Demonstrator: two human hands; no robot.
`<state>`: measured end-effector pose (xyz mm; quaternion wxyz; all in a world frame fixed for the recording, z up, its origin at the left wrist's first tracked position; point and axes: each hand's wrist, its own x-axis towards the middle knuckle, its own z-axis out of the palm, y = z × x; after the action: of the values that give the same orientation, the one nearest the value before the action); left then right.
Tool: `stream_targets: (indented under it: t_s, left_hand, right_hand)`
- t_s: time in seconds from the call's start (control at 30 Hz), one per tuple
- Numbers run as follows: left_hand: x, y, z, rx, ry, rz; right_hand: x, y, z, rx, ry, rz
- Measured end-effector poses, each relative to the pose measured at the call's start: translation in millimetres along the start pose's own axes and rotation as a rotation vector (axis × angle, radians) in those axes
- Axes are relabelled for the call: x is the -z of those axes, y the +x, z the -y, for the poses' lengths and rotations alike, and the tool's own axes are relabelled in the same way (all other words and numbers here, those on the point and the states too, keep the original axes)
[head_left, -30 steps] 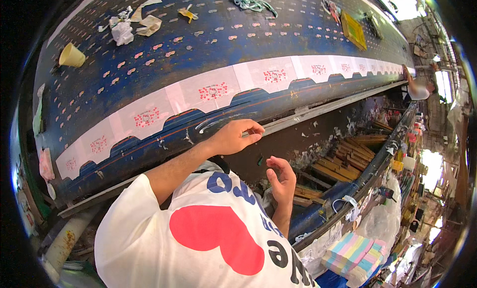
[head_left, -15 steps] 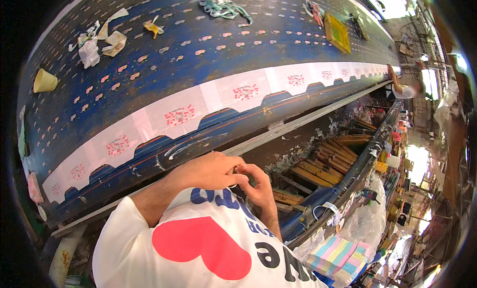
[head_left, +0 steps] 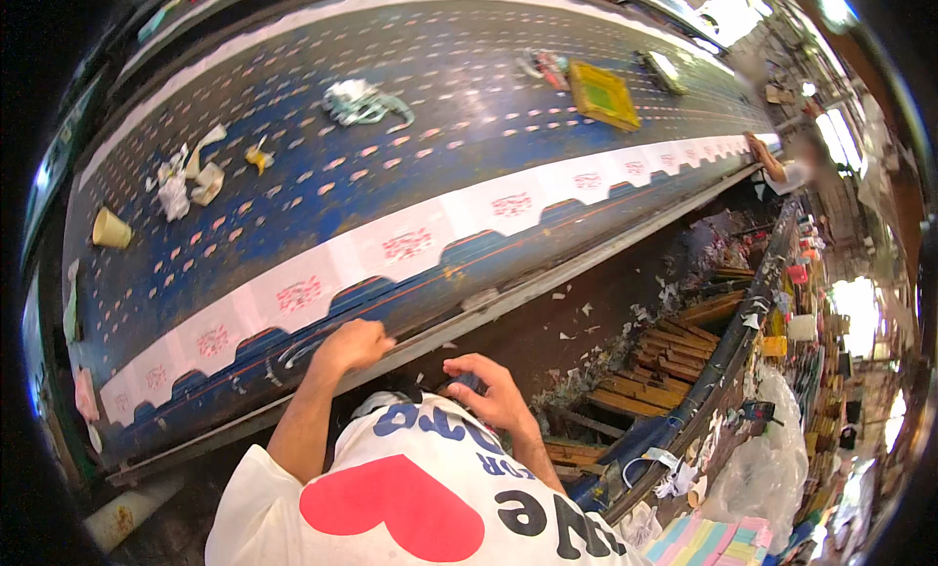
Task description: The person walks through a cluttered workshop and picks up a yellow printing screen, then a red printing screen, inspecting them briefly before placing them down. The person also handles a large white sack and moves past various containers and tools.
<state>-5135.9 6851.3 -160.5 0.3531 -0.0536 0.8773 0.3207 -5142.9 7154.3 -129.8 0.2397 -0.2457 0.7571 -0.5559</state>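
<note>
My left hand (head_left: 356,347) is over the near edge of the long table, its back up and its fingers curled under. Whatever those fingers may hold is hidden. Apart from it, my right hand (head_left: 492,390) hovers in front of my shirt, fingers bent and parted from the thumb, with nothing visible in it. Beyond the left hand, a row of pale pink fabric pieces (head_left: 352,263) with red prints lies along the table's near side. A metal rail (head_left: 528,291) runs along the table edge between my hands and the row.
On the blue table (head_left: 322,190) lie a yellow cup (head_left: 111,229), crumpled scraps (head_left: 176,190), a teal-and-white cloth bundle (head_left: 362,104) and a yellow frame (head_left: 603,95). Another person (head_left: 789,170) works at the far right end. Wooden frames (head_left: 664,361) and a plastic bag (head_left: 767,449) are at right.
My hands were together at my chest and have come apart. The left moved left toward the table edge; the right dropped slightly. The view has shifted, showing more of the table's far side.
</note>
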Motion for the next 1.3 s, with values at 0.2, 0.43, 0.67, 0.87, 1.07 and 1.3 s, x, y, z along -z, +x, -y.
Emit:
stream_targets:
  t_s: [0.2, 0.43, 0.67, 0.87, 1.07, 1.3]
  left_hand:
    - [-18.1, 10.5, -126.9, -0.046, 0.159, -0.132]
    - [-105.2, 48.3, -295.4, -0.575, 0.493, -0.036]
    - [-139.5, 77.9, -352.0, -0.788, 0.589, 0.088]
    - [-83.3, 147.7, -366.9, -0.578, 0.517, -0.066]
    - [-43.0, 221.8, -429.3, -0.441, 0.483, -0.076]
    - [-13.4, 281.6, -511.7, -0.487, 0.382, -0.109]
  right_hand:
    - [93.5, -76.1, -33.2, -0.009, 0.069, -0.148]
    - [171.1, -177.1, -96.2, -0.068, 0.282, -0.474]
    - [218.6, -224.2, -138.2, -0.040, 0.516, -0.760]
    - [256.9, -212.3, -156.2, -0.048, 0.467, -0.753]
    - [319.8, -178.1, -170.7, -0.076, 0.370, -0.709]
    - [442.1, -105.0, -164.7, -0.086, 0.300, -0.597]
